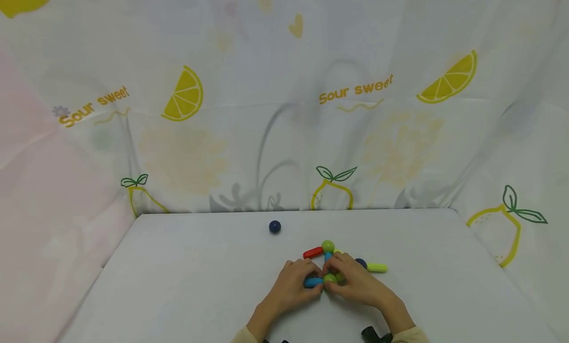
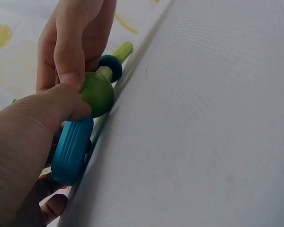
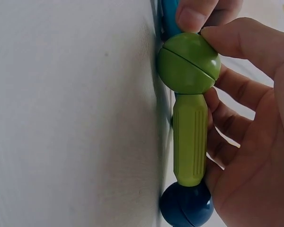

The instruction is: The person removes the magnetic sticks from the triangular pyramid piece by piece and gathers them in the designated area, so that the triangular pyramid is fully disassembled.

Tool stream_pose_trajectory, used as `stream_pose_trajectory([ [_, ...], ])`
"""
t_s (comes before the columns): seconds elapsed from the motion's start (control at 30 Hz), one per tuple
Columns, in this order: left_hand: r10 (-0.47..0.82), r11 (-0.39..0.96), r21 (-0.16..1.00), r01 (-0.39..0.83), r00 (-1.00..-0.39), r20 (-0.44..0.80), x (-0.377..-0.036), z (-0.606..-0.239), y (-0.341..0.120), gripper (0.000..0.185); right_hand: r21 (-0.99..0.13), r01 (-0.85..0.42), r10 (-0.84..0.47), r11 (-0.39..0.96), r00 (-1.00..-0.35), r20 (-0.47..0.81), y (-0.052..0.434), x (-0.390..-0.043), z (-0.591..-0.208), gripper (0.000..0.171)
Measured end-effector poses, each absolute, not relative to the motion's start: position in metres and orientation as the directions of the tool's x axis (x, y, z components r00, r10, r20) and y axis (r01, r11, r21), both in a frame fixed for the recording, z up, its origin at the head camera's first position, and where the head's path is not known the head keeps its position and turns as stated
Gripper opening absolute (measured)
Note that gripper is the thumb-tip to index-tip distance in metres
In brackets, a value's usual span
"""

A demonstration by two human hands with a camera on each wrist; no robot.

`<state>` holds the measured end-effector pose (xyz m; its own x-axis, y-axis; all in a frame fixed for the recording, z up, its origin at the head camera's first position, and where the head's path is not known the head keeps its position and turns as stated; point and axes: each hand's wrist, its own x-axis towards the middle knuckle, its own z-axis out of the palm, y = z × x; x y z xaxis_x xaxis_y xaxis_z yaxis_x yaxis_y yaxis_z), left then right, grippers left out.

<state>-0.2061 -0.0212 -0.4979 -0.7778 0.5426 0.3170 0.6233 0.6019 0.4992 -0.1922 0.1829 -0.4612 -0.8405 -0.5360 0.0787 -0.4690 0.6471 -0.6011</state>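
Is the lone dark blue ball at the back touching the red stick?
Apart: the head view shows bare white table between the dark blue ball and the red stick.

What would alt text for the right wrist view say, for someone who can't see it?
A right hand holds a green ball at one end of a yellow-green stick, with a dark blue ball at the other. Above, the left hand touches a blue stick.

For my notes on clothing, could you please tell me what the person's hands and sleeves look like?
The left hand and right hand are bare and ungloved. The left sleeve and right sleeve look pale cream. A black object shows beside the right sleeve.
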Motion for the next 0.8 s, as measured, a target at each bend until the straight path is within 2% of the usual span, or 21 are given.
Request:
stream_pose_trajectory([
  [0.37,0.566,0.549,0.547,0.631,-0.763,0.313,-0.211,-0.498,-0.027,0.009,-0.597,-0.478,-0.540,0.644,-0.837,0.089,0.184,-0.192,-0.463,0.015],
  [0.6,0.555,0.570,0.588,0.573,-0.797,0.239,-0.214,-0.493,-0.040,0.013,-0.580,-0.488,-0.542,0.652,-0.835,0.092,0.183,-0.193,-0.463,0.015],
  [0.8,0.535,0.599,0.561,0.571,-0.807,0.250,-0.219,-0.490,-0.050,0.014,-0.568,-0.483,-0.531,0.667,-0.842,0.092,0.183,-0.194,-0.464,0.016],
])
